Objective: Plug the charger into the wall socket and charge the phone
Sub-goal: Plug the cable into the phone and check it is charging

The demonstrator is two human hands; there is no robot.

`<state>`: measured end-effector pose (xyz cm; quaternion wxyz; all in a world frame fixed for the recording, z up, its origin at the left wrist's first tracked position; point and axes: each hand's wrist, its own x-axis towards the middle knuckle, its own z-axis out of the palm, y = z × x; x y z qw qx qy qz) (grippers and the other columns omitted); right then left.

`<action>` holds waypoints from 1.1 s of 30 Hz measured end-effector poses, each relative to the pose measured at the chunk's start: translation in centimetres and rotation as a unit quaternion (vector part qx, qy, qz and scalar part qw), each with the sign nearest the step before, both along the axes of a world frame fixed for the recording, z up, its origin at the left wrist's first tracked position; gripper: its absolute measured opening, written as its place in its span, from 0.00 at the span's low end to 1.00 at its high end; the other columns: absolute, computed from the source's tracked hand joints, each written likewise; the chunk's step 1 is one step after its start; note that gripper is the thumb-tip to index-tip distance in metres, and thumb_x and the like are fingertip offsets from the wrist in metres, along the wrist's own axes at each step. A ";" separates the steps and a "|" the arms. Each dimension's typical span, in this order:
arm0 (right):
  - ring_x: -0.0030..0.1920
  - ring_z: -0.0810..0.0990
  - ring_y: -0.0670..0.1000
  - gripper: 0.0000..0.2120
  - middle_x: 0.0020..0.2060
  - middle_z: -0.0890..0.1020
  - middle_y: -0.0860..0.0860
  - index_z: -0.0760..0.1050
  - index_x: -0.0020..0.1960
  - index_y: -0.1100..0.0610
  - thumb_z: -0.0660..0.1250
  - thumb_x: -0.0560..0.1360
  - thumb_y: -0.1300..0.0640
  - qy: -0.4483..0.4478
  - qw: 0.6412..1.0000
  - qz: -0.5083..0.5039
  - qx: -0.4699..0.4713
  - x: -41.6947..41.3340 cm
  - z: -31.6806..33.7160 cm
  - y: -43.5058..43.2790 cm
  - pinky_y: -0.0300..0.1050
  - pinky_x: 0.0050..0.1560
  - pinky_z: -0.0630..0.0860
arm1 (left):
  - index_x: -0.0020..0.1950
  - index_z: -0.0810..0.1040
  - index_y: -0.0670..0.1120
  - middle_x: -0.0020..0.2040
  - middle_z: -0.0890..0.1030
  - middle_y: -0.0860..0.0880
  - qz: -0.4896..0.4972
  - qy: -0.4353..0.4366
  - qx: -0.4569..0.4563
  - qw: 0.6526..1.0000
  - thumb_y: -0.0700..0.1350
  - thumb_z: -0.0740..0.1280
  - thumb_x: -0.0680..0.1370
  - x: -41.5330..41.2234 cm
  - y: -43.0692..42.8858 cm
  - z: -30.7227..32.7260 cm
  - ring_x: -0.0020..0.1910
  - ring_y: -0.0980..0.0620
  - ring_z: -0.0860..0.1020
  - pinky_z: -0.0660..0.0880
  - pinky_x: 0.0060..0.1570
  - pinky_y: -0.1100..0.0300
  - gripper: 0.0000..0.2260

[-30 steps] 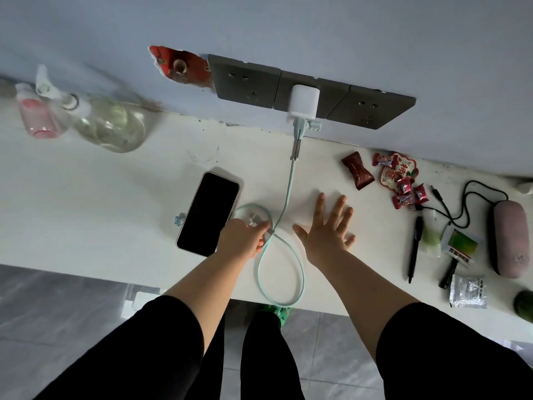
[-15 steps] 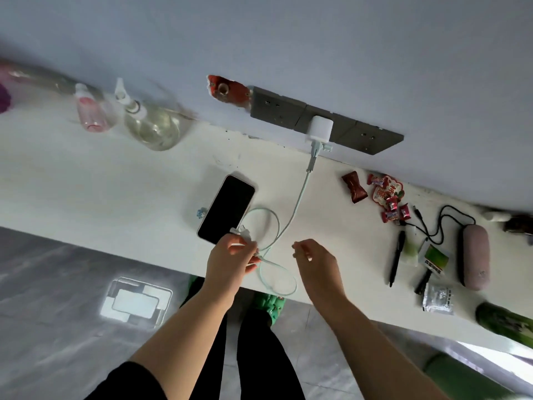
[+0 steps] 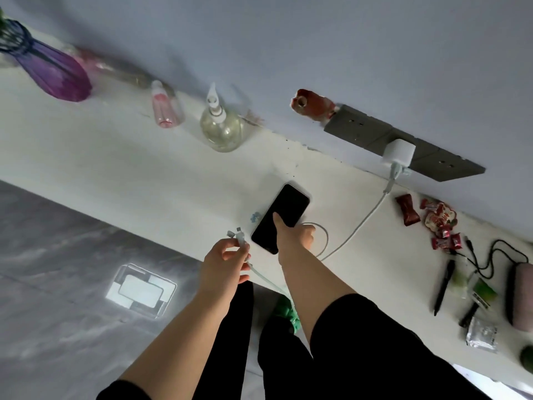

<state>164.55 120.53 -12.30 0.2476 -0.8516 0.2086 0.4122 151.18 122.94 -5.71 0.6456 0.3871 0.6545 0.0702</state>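
A white charger (image 3: 399, 153) sits plugged into the grey wall socket strip (image 3: 360, 128). Its pale green cable (image 3: 357, 226) runs down over the white counter (image 3: 144, 168) and loops toward me. My left hand (image 3: 226, 259) is shut on the cable's end, with several small connector tips (image 3: 237, 233) sticking up past my fingers, just left of the phone. The black phone (image 3: 288, 207) lies screen up on the counter. My right hand (image 3: 291, 236) rests on its near half, thumb on the screen and fingers curled at its right edge.
Along the wall stand a purple vase (image 3: 54, 73), a pink bottle (image 3: 165, 106) and a clear pump bottle (image 3: 220, 124). To the right lie sweets (image 3: 438, 220), a black pen (image 3: 444, 287), a black cord (image 3: 490, 255) and a pink case (image 3: 523, 295). The counter's front edge drops to grey floor.
My left hand has lifted the cable end to the left of the phone. My right hand has moved from beside the cable loop onto the phone. The view has swung left.
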 end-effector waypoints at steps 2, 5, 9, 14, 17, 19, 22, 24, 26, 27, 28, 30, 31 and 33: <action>0.61 0.76 0.63 0.40 0.63 0.74 0.59 0.63 0.64 0.60 0.75 0.64 0.38 -0.015 1.000 0.010 -0.026 -0.4 -0.6 0.6 0.61 0.63 0.72 | 0.43 0.79 0.50 0.34 0.83 0.53 -0.006 -0.003 -0.006 1.000 0.49 0.68 0.76 -0.5 0.4 -0.4 0.29 0.59 0.80 0.76 0.29 0.65 0.04; 0.60 0.77 0.63 0.41 0.62 0.76 0.59 0.64 0.64 0.61 0.75 0.64 0.37 -0.023 0.999 0.010 -0.027 -0.7 -1.1 1.2 0.61 0.63 0.72 | 0.42 0.79 0.52 0.32 0.83 0.54 -0.007 -0.004 -0.015 1.000 0.50 0.69 0.75 -1.0 0.9 -0.7 0.27 0.62 0.79 0.77 0.29 0.65 0.04; 0.61 0.77 0.62 0.41 0.62 0.76 0.60 0.64 0.65 0.63 0.75 0.65 0.38 -0.026 0.999 0.007 -0.030 -0.7 -1.1 2.0 0.61 0.62 0.74 | 0.42 0.79 0.52 0.35 0.83 0.53 -0.015 0.000 -0.027 1.000 0.50 0.68 0.76 -1.6 1.3 -0.9 0.30 0.59 0.80 0.78 0.31 0.63 0.04; 0.60 0.77 0.62 0.44 0.63 0.74 0.62 0.63 0.67 0.66 0.76 0.65 0.40 -0.018 0.999 -0.028 -0.024 -0.5 -1.1 3.1 0.56 0.61 0.76 | 0.42 0.79 0.53 0.36 0.83 0.52 -0.022 0.004 -0.030 0.999 0.50 0.68 0.76 -1.8 1.3 -1.1 0.31 0.58 0.80 0.78 0.32 0.63 0.04; 0.61 0.75 0.60 0.45 0.62 0.72 0.60 0.63 0.67 0.65 0.74 0.64 0.36 -0.031 0.998 -0.029 -0.041 -1.1 -1.1 4.1 0.54 0.60 0.74 | 0.41 0.79 0.54 0.35 0.83 0.53 -0.025 0.000 -0.032 0.999 0.50 0.68 0.75 -1.5 1.3 -1.3 0.29 0.60 0.80 0.78 0.31 0.63 0.04; 0.63 0.73 0.59 0.46 0.62 0.71 0.60 0.62 0.66 0.65 0.73 0.64 0.34 -0.040 0.997 -0.028 -0.055 -1.3 -1.2 4.9 0.51 0.63 0.71 | 0.40 0.78 0.54 0.33 0.82 0.54 -0.025 -0.004 -0.037 0.999 0.50 0.68 0.75 -1.3 1.3 -1.3 0.27 0.62 0.79 0.75 0.28 0.65 0.04; 0.61 0.74 0.59 0.45 0.61 0.72 0.59 0.62 0.64 0.64 0.76 0.62 0.36 -0.033 0.996 -0.056 -0.056 -1.2 -1.3 5.7 0.51 0.63 0.73 | 0.41 0.78 0.54 0.32 0.82 0.55 -0.031 -0.005 -0.037 0.999 0.49 0.68 0.75 -1.1 1.4 -1.4 0.27 0.63 0.79 0.73 0.26 0.67 0.04; 0.51 0.78 0.57 0.40 0.55 0.76 0.57 0.64 0.62 0.62 0.78 0.62 0.41 -0.035 0.994 -0.106 -0.015 -1.0 -1.5 5.4 0.51 0.50 0.77 | 0.41 0.78 0.54 0.31 0.82 0.55 -0.037 -0.006 -0.033 0.999 0.50 0.67 0.75 -1.0 1.7 -1.4 0.28 0.63 0.79 0.73 0.26 0.68 0.04; 0.38 0.78 0.51 0.28 0.47 0.79 0.52 0.69 0.55 0.57 0.79 0.64 0.48 -0.058 0.987 -0.136 0.065 -1.1 -1.6 4.7 0.42 0.32 0.73 | 0.41 0.78 0.54 0.31 0.82 0.56 -0.044 -0.007 -0.028 0.999 0.50 0.67 0.75 -1.0 1.9 -1.4 0.27 0.63 0.79 0.73 0.25 0.69 0.04; 0.38 0.78 0.50 0.22 0.43 0.80 0.50 0.71 0.50 0.55 0.79 0.64 0.50 -0.063 0.983 -0.143 0.097 -1.2 -1.4 4.3 0.40 0.29 0.70 | 0.41 0.78 0.54 0.31 0.82 0.56 -0.048 -0.006 -0.026 0.999 0.50 0.67 0.75 -0.9 2.0 -1.3 0.27 0.63 0.79 0.73 0.25 0.69 0.04; 0.41 0.79 0.52 0.18 0.40 0.79 0.48 0.71 0.46 0.53 0.79 0.64 0.52 -0.056 0.979 -0.156 0.122 -1.1 -1.1 3.8 0.40 0.30 0.72 | 0.41 0.78 0.53 0.30 0.82 0.56 -0.052 -0.003 -0.023 0.998 0.50 0.67 0.75 -0.9 2.1 -1.3 0.27 0.63 0.79 0.73 0.24 0.70 0.04; 0.49 0.81 0.57 0.16 0.43 0.81 0.50 0.72 0.43 0.50 0.79 0.65 0.56 0.006 0.964 -0.199 0.179 -0.7 -0.1 2.8 0.50 0.41 0.81 | 0.41 0.78 0.53 0.30 0.82 0.55 -0.061 -0.001 -0.014 0.998 0.50 0.68 0.75 -0.9 2.4 -0.8 0.27 0.63 0.79 0.74 0.25 0.70 0.04; 0.51 0.81 0.59 0.16 0.48 0.82 0.52 0.74 0.47 0.51 0.78 0.66 0.57 0.052 0.950 -0.216 0.221 -0.4 0.8 2.2 0.55 0.45 0.82 | 0.41 0.78 0.52 0.30 0.82 0.55 -0.059 -0.009 -0.012 0.998 0.49 0.68 0.76 -0.9 2.5 -0.4 0.28 0.63 0.79 0.75 0.26 0.70 0.04; 0.51 0.83 0.60 0.17 0.52 0.84 0.57 0.75 0.58 0.55 0.75 0.71 0.58 0.136 0.916 -0.230 0.300 0.5 3.2 0.9 0.53 0.40 0.83 | 0.43 0.80 0.50 0.29 0.82 0.53 -0.038 -0.042 -0.024 0.998 0.46 0.69 0.76 -0.6 2.7 0.9 0.31 0.59 0.81 0.79 0.32 0.66 0.02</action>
